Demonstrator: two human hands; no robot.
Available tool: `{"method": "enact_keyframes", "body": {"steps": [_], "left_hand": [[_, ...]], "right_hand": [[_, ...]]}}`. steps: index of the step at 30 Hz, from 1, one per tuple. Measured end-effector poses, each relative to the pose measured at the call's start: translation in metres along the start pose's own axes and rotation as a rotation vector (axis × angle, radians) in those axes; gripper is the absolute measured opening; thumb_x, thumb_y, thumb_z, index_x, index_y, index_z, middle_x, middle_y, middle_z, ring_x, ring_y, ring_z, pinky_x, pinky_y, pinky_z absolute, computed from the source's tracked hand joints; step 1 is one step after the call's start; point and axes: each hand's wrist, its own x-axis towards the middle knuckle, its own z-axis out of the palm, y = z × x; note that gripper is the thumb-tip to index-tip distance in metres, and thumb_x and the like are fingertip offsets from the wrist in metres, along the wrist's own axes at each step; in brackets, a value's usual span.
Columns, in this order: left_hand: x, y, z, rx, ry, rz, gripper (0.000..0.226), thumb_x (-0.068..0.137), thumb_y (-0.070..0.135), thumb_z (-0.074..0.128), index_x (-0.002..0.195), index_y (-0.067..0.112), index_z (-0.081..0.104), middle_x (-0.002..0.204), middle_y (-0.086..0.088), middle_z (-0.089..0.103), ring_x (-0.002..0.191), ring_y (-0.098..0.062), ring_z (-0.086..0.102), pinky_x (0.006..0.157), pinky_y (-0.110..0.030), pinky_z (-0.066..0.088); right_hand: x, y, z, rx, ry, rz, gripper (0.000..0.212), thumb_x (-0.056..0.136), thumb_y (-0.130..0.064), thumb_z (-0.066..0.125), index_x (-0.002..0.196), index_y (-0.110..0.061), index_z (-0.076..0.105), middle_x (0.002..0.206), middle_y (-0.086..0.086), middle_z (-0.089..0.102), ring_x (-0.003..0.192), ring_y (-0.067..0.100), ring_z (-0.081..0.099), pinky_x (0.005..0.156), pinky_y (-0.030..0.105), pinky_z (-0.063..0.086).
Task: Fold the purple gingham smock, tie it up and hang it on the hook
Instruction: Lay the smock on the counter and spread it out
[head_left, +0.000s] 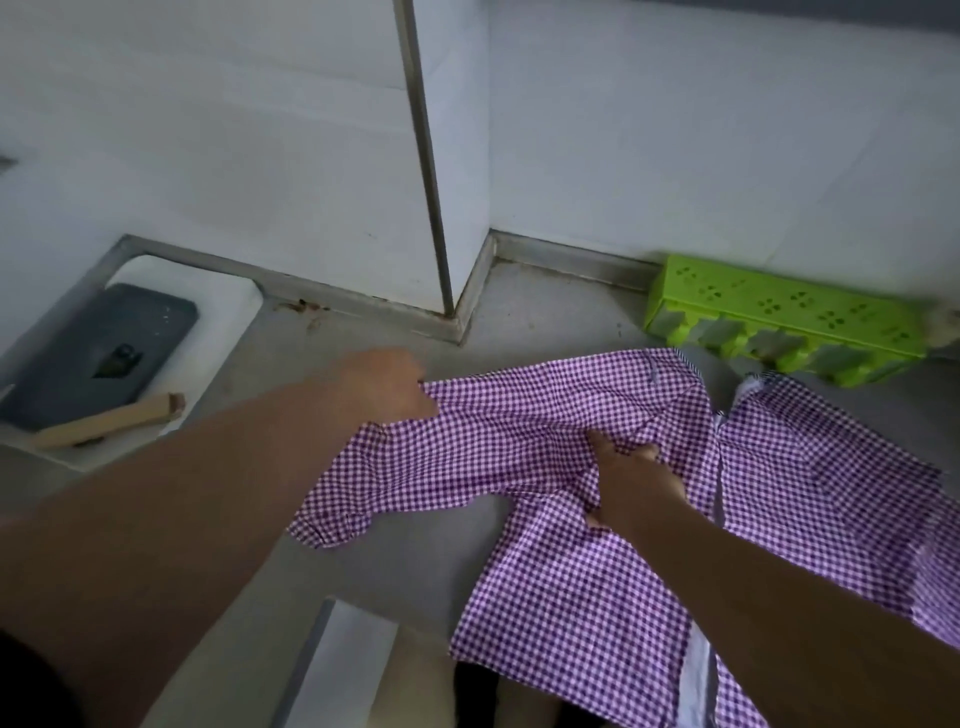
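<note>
Fingers: left hand (387, 387) pinches smock (571, 571) sleeve | right hand (631, 483) grips its middle

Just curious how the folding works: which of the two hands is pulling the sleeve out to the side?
The left hand: it grips the sleeve's edge on the purple gingham smock. The right hand holds the cloth where the sleeve meets the body.

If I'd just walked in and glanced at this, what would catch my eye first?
Most likely the purple gingham smock, spread rumpled over the grey counter at centre and right. Next, the two bare arms reaching in: the left hand grips the end of a sleeve, the right hand bunches the cloth near the middle. Behind the smock, against the white wall, lies a bright green perforated plastic rack.
</note>
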Motion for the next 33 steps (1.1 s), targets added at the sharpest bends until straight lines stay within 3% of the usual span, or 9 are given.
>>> {"method": "enact_keyframes", "body": {"steps": [3, 6, 8, 13, 16, 22, 25, 28, 33], "left_hand": [[-0.005, -0.012, 0.005, 0.043, -0.339, 0.097, 0.045, 0.099, 0.042, 0.063, 0.138, 0.019, 0.063, 0.127, 0.001, 0.068, 0.109, -0.02, 0.065, 0.096, -0.035, 0.051], [0.0, -0.025, 0.009, 0.141, -0.353, 0.074, 0.044, 0.106, 0.039, 0.054, 0.143, 0.016, 0.06, 0.138, -0.006, 0.064, 0.118, -0.024, 0.062, 0.099, -0.034, 0.046], [0.005, -0.039, 0.007, 0.217, -0.214, 0.037, 0.041, 0.108, 0.042, 0.05, 0.14, 0.018, 0.061, 0.138, -0.007, 0.064, 0.119, -0.025, 0.062, 0.101, -0.037, 0.047], [0.016, -0.059, -0.011, 0.244, 0.392, -0.11, 0.024, 0.104, 0.033, 0.053, 0.119, 0.015, 0.06, 0.096, -0.002, 0.066, 0.082, -0.019, 0.063, 0.071, -0.034, 0.051], [0.013, -0.055, 0.006, 0.373, 0.562, -0.018, 0.043, 0.096, 0.036, 0.061, 0.134, 0.017, 0.051, 0.126, -0.007, 0.057, 0.11, -0.025, 0.057, 0.092, -0.042, 0.05], [0.004, -0.039, 0.07, 0.444, 0.198, 0.51, 0.052, 0.097, 0.043, 0.062, 0.146, 0.028, 0.049, 0.148, -0.004, 0.052, 0.126, -0.024, 0.055, 0.104, -0.048, 0.052], [0.001, -0.023, 0.094, 0.358, 0.044, 0.419, 0.068, 0.102, 0.052, 0.053, 0.161, 0.037, 0.023, 0.173, -0.008, 0.018, 0.151, -0.033, 0.035, 0.118, -0.055, 0.041], [0.0, -0.015, 0.112, 0.319, -0.006, 0.309, 0.074, 0.103, 0.062, 0.042, 0.164, 0.04, 0.006, 0.175, -0.014, -0.003, 0.159, -0.04, 0.015, 0.124, -0.06, 0.029], [0.002, -0.023, 0.118, 0.271, -0.027, 0.137, 0.073, 0.102, 0.063, 0.043, 0.159, 0.024, 0.019, 0.173, -0.025, -0.003, 0.158, -0.043, 0.016, 0.121, -0.059, 0.031]], "right_hand": [[-0.002, -0.005, -0.007, -0.029, -0.048, 0.017, 0.119, 0.085, -0.06, 0.071, 0.158, -0.04, -0.021, 0.16, 0.042, 0.004, 0.147, 0.054, 0.027, 0.112, 0.054, 0.038], [-0.004, -0.007, -0.013, -0.055, -0.068, -0.003, 0.117, 0.09, -0.058, 0.068, 0.157, -0.035, -0.025, 0.163, 0.038, 0.008, 0.151, 0.052, 0.019, 0.116, 0.055, 0.034], [-0.003, -0.01, -0.014, -0.062, -0.076, 0.006, 0.117, 0.09, -0.057, 0.068, 0.157, -0.034, -0.026, 0.163, 0.037, 0.008, 0.151, 0.051, 0.017, 0.116, 0.055, 0.032], [0.003, -0.013, -0.012, -0.057, -0.078, 0.022, 0.121, 0.088, -0.057, 0.07, 0.155, -0.036, -0.028, 0.16, 0.043, 0.005, 0.151, 0.052, 0.016, 0.116, 0.056, 0.032], [0.004, -0.015, -0.011, -0.06, -0.084, 0.022, 0.122, 0.087, -0.057, 0.07, 0.155, -0.036, -0.029, 0.161, 0.042, 0.005, 0.152, 0.052, 0.014, 0.116, 0.056, 0.033], [0.009, -0.015, -0.005, -0.051, -0.065, 0.04, 0.124, 0.086, -0.059, 0.071, 0.153, -0.039, -0.031, 0.159, 0.044, 0.004, 0.152, 0.052, 0.015, 0.116, 0.056, 0.034], [0.013, -0.014, -0.002, -0.051, -0.054, 0.043, 0.125, 0.084, -0.059, 0.073, 0.152, -0.042, -0.031, 0.159, 0.045, 0.002, 0.149, 0.054, 0.021, 0.115, 0.057, 0.035], [0.016, -0.013, 0.001, -0.053, -0.042, 0.042, 0.125, 0.084, -0.059, 0.073, 0.151, -0.043, -0.031, 0.158, 0.046, 0.002, 0.147, 0.055, 0.026, 0.113, 0.057, 0.037], [0.018, -0.006, 0.008, -0.042, 0.05, -0.051, 0.121, 0.082, -0.066, 0.07, 0.156, -0.043, -0.023, 0.161, 0.041, 0.007, 0.146, 0.051, 0.031, 0.112, 0.055, 0.039]]}}
